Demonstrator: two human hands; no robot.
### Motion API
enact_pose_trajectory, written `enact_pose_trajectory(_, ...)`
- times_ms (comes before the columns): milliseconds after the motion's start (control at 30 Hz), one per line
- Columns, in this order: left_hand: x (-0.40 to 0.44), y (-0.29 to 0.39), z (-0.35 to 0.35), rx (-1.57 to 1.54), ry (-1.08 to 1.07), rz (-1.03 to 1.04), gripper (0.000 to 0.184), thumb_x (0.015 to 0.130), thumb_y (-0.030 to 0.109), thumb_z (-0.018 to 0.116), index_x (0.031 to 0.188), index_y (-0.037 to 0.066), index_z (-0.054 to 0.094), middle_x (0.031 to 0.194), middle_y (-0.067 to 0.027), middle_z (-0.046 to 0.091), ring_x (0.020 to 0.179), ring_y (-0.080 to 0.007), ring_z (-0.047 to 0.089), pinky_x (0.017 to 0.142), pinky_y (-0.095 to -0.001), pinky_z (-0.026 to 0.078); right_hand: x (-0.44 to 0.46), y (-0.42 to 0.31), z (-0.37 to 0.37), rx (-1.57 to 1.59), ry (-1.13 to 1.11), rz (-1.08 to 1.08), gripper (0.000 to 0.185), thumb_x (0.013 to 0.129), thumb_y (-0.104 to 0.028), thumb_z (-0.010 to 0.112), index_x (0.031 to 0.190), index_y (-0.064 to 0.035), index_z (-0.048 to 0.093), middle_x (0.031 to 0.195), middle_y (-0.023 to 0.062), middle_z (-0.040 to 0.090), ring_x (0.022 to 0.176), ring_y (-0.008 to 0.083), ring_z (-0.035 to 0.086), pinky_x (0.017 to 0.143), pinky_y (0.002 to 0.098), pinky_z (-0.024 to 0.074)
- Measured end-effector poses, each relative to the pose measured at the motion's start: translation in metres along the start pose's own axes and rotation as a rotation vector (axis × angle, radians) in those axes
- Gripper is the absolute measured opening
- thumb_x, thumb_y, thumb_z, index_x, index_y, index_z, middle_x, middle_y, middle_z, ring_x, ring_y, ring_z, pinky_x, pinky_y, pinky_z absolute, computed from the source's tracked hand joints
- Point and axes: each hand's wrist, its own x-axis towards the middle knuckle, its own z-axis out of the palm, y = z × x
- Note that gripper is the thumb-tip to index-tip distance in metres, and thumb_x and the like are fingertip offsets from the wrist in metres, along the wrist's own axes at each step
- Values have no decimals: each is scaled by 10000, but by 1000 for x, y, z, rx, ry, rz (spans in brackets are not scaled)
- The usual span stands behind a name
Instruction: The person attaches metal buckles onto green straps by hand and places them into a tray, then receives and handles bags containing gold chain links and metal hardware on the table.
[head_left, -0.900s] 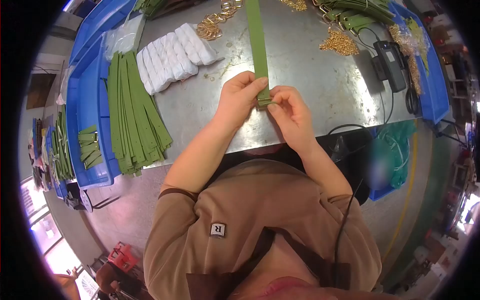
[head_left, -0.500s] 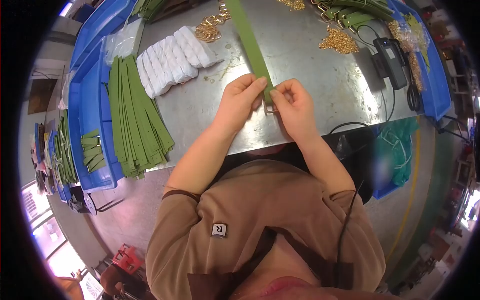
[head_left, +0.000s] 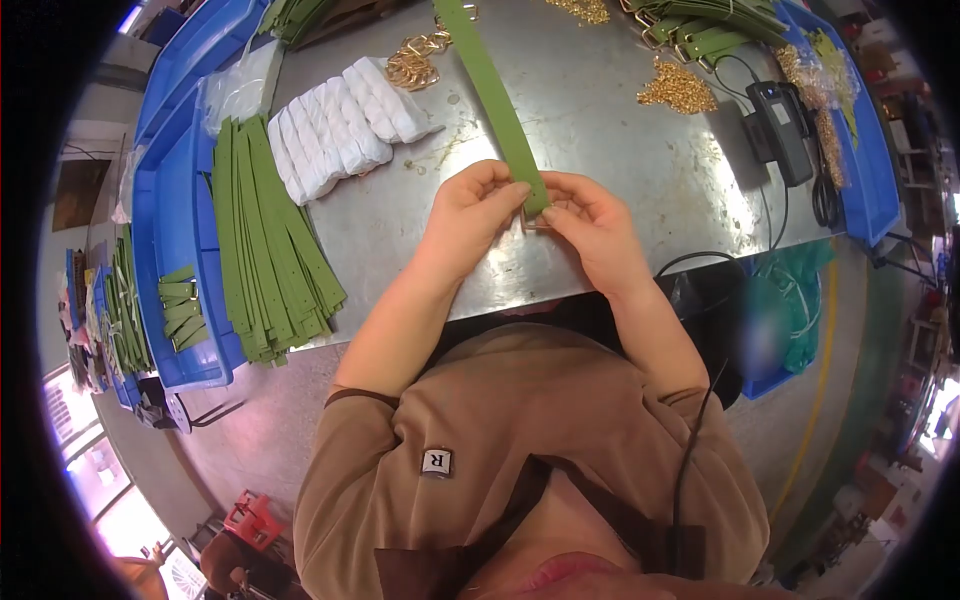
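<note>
Plainly, the broad grey metal bench (head_left: 610, 130) is the largest thing before you, with the long blue plastic tray (head_left: 170, 215) along its left side and a fanned pile of flat green straps (head_left: 265, 250) just beside that. In front of your chest, one long, flat, matte green strap (head_left: 495, 100) runs slantwise from your hands out over the bench and past the upper edge of the view. Expect it to be light, bendy along its length yet firm across its width, probably smooth but not slippery, and hardly fragile; its far part may swing if only one end is held. Your left hand (head_left: 468, 220) has thumb and fingers closed on the strap's left edge, a little above its near end, a sound place to steady it. Your right hand (head_left: 598, 232) has its fingers drawn together at the near end, the thumb on the right corner. Smallest is the thin, pale-gold metal frame (head_left: 537, 227) at that end, likely hard and slick, so best taken by its side bars; whether your right fingers also grip it, you cannot tell.
</note>
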Motion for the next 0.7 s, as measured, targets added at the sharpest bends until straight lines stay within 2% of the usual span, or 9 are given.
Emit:
enact_pose_trajectory(67,-27,-3,3,22,23,31,153,907,71,632,1032,-18,630,790,-4,634,625,-38,519,540,-186,390,-23,8,9,-17,31,-45,252,912,45,582,1164,41,596,956,63,672,827,110,645,748,232,533)
enact_pose_trajectory(200,-27,-8,9,11,55,114,151,907,64,631,1031,-21,628,788,-4,636,625,-39,522,538,-186,390,-24,8,9,-35,60,-31,211,918,20,582,1128,24,604,990,71,666,862,112,626,774,243,514)
enact_pose_trajectory(267,-27,-11,9,-1,68,103,127,900,63,639,998,-17,624,774,-12,632,616,-48,528,532,-192,394,-24,8,12,-52,96,-50,167,907,32,586,1072,17,605,948,57,660,820,94,618,743,229,504)
enact_pose_trajectory(367,-26,-6,6,-77,51,0,88,893,61,645,943,-4,613,746,-18,624,599,-58,530,526,-197,397,-24,10,15,-61,124,-88,171,901,39,589,1068,14,605,924,46,656,798,79,609,722,217,493)
enact_pose_trajectory(467,-26,-6,5,-73,38,-18,73,887,63,649,901,9,602,720,-21,613,587,-64,528,524,-201,399,-24,12,17,-58,141,-81,174,903,34,594,1075,12,605,929,42,659,800,75,609,727,216,496)
enact_pose_trajectory(700,-25,-9,2,-77,56,59,67,889,60,645,895,7,605,708,-18,610,580,-66,524,519,-201,398,-21,9,21,-25,111,-71,172,919,9,594,1091,11,606,950,41,666,815,76,608,746,217,501)
